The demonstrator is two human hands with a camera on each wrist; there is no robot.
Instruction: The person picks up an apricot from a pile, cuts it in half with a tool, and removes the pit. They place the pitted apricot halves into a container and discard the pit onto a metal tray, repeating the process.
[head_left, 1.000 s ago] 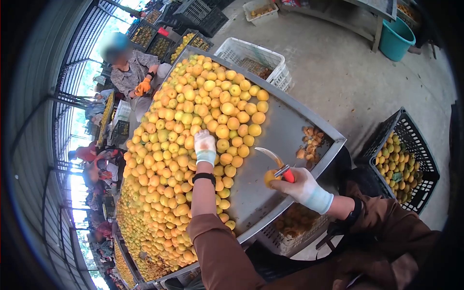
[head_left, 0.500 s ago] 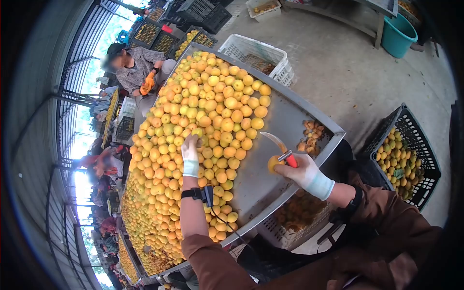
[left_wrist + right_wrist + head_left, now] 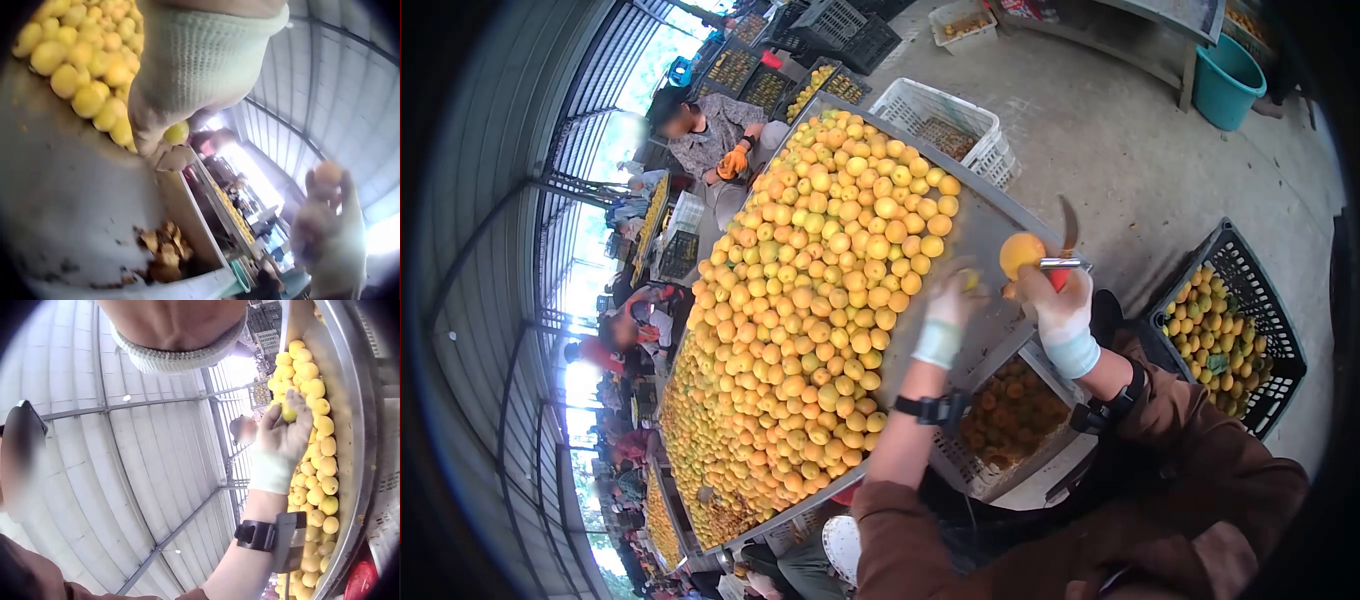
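Observation:
In the head view my left hand (image 3: pixel 953 300), in a pale knit glove and blurred by motion, is over the bare metal at the right edge of the pile of yellow-orange fruit (image 3: pixel 820 270). Its fingers grip a yellow-green fruit (image 3: pixel 289 414), clearest in the right wrist view. My gloved right hand (image 3: pixel 1060 305) holds a red-handled knife (image 3: pixel 1070 225) with a curved blade and a short metal tube across it. Against the same hand's fingertips sits an orange fruit (image 3: pixel 1022 255). The right hand's fingers are largely outside the right wrist view.
The steel table (image 3: pixel 990 225) has a raised rim, and orange scraps (image 3: pixel 164 250) lie in its corner. A black crate of fruit (image 3: pixel 1225 330) stands on the right; a white crate (image 3: pixel 940 125) is beyond the table. Below the near edge is a bin of fruit pieces (image 3: pixel 1012 410). Another person (image 3: pixel 715 140) sits across.
My left hand has left the pile with a fruit and moved right, near the right hand. The right hand has risen and turned, its blade now pointing up, still with knife and orange fruit.

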